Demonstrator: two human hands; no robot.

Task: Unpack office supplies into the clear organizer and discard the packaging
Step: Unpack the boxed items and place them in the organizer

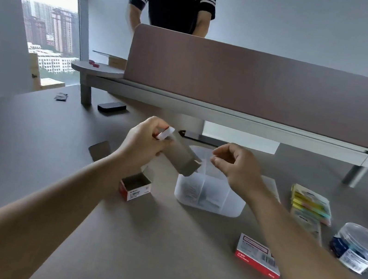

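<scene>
Red cardboard box flat; left hand grips brown carton w/ flaps.

Soft, cool daylight enters from the window at upper left, which is overexposed near its top. The desk carries only faint, diffuse shadows. Wide-angle distortion bends the divider and stretches the forearms toward the corners. Both hands look slightly motion-blurred, and overall detail is soft.

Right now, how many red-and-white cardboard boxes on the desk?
2. An opened red box stands left of the clear organizer, under the left hand. A closed red box lies front right, beside the right forearm. Others may be hidden behind the arms.
</scene>
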